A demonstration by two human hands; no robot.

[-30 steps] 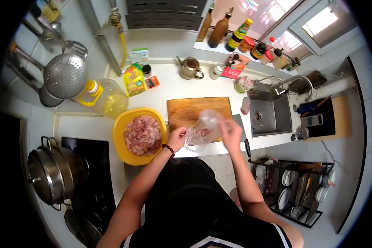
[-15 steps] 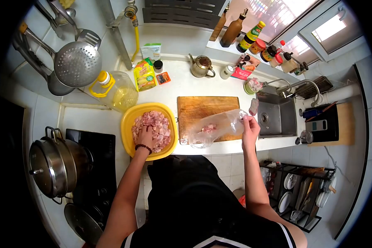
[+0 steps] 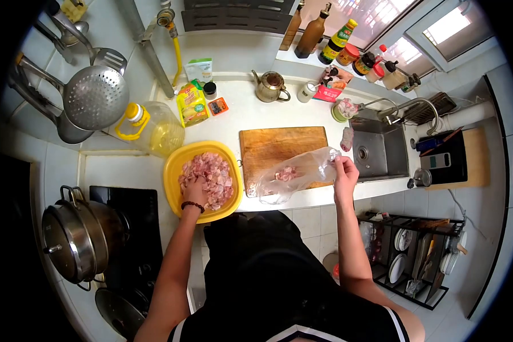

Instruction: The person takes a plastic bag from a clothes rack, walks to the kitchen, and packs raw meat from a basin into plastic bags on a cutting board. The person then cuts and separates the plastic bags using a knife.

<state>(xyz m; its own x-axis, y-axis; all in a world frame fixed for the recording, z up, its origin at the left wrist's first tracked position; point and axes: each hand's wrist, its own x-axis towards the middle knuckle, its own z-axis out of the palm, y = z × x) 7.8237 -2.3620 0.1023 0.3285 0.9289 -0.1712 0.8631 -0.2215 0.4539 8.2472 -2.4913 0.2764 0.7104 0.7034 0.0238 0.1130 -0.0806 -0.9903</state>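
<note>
My left hand [image 3: 194, 194], with a beaded bracelet at the wrist, reaches into the raw meat pieces [image 3: 214, 175] in a yellow basin [image 3: 170, 188]. Its fingertips are sunk among the pieces, so their grip is hidden. My right hand [image 3: 345, 171] pinches one end of a clear plastic bag [image 3: 310, 165]. The bag stretches down and left over the wooden cutting board [image 3: 268, 142], with some meat [image 3: 286, 173] showing through it near its lower end.
Left of the basin are a black cooktop [image 3: 134, 228] and a steel pot [image 3: 77, 242]. An oil jug [image 3: 165, 134], seasoning packet [image 3: 192, 105] and teapot [image 3: 271, 86] stand behind. On the right are a sink [image 3: 382, 151] and a dish rack [image 3: 410, 225].
Since the earliest frame, my left hand has let go of the bag and moved left into the basin's meat. My right hand has moved right, drawing out the bag over the board.
</note>
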